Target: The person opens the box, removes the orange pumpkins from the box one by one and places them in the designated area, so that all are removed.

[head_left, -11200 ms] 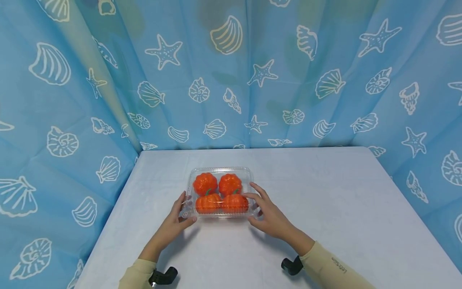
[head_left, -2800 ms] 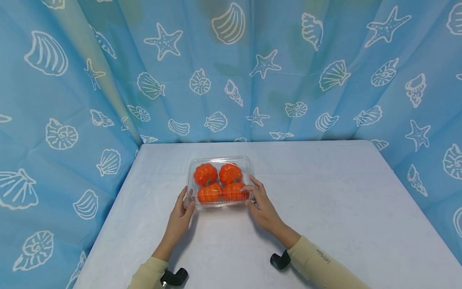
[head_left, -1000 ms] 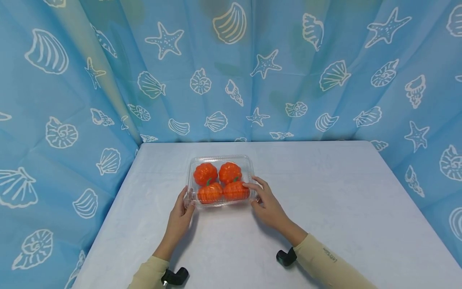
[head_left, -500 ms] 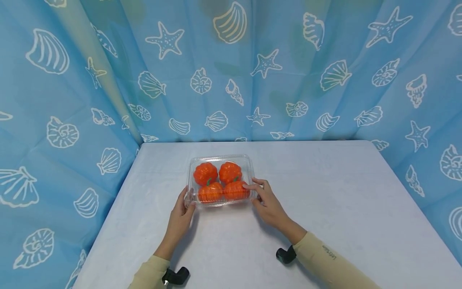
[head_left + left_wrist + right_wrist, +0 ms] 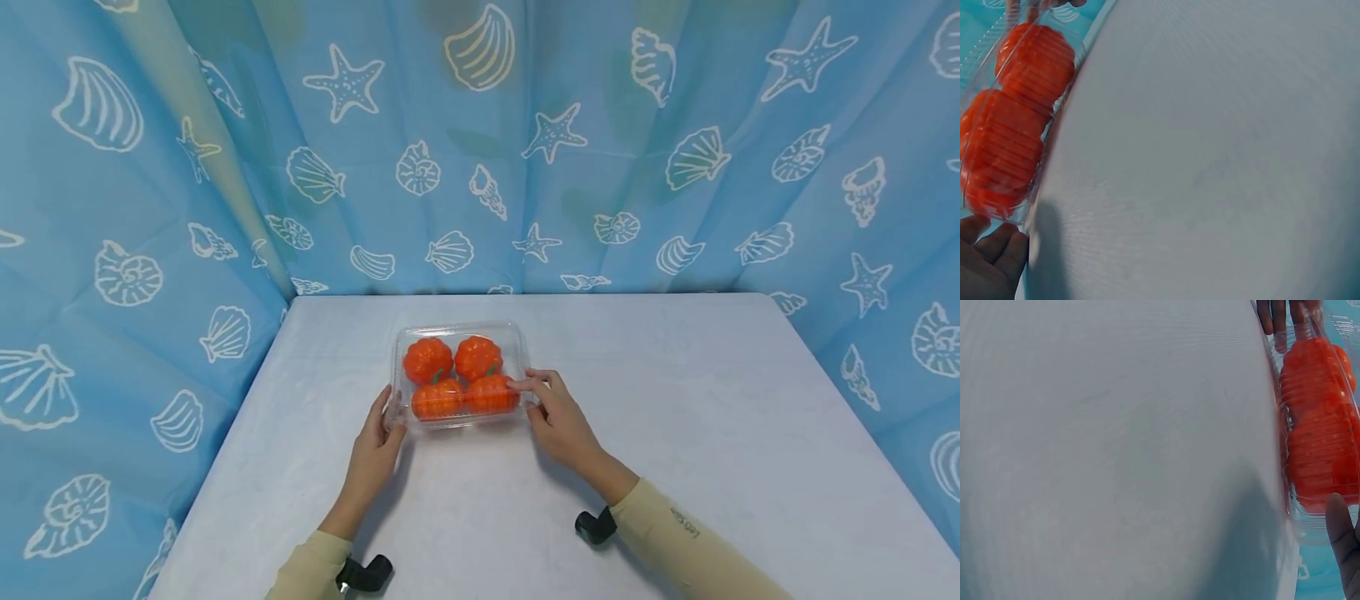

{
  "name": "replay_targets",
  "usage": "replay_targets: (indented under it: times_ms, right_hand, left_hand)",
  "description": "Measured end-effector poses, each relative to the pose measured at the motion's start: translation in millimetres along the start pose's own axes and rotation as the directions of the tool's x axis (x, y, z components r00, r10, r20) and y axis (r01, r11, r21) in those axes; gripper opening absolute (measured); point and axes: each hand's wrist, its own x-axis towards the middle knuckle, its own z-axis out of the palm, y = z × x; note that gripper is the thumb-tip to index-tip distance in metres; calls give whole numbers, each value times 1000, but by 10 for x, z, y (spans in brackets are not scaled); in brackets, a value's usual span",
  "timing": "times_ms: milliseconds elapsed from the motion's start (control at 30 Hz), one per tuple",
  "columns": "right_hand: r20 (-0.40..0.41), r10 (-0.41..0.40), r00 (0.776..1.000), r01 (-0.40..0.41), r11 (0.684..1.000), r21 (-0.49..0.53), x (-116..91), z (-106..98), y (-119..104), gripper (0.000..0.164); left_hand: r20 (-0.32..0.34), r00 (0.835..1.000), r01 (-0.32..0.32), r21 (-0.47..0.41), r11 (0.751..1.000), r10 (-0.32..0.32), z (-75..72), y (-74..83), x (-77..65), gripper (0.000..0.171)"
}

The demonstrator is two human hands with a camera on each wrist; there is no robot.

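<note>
Four glossy orange ribbed pumpkins (image 5: pixel 478 360) sat inside a clear rectangular plastic box (image 5: pixel 514 353); the left-hand grip (image 5: pixel 372 458) pinched its left end, the right-hand grip (image 5: pixel 562 427) its right.

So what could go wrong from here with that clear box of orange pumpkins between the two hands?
Squeezing: the left hand and right hand hold opposite ends of the clear box, which looks like thin plastic, so too much pressure might buckle it.

Tilting: space shows between the four orange pumpkins and the box's sides, so they could slide or knock together if one end rises.
</note>
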Motion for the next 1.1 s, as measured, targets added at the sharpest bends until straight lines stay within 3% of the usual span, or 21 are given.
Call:
replay_targets:
  times_ms: [233, 433, 567, 833, 1100]
  right_hand:
    - [67, -3, 998, 5, 999, -40, 10, -88, -9, 44]
    - [113, -61, 992, 67, 997, -48, -4, -152, 41, 49]
    - [115, -119, 986, 124, 992, -38, -19, -188, 93, 53]
    - [87, -132, 987, 128, 990, 57, -49, -228, 160, 66]
    - [81, -119, 990, 113, 991, 74, -62, -217, 197, 51]
  left_hand:
    - [12, 1000, -17, -36, 999, 17, -15, -1, 3, 61]
    - [24, 999, -24, -41, 999, 25, -25, 7, 2, 63]
    - [28, 999, -38, -24, 999, 38, -40, 4, -5, 63]
    - [35, 999, -7, 13, 1000, 6, -74, 19, -35, 64]
    - [33, 999, -14, 15, 1000, 13, -99, 17, -61, 63]
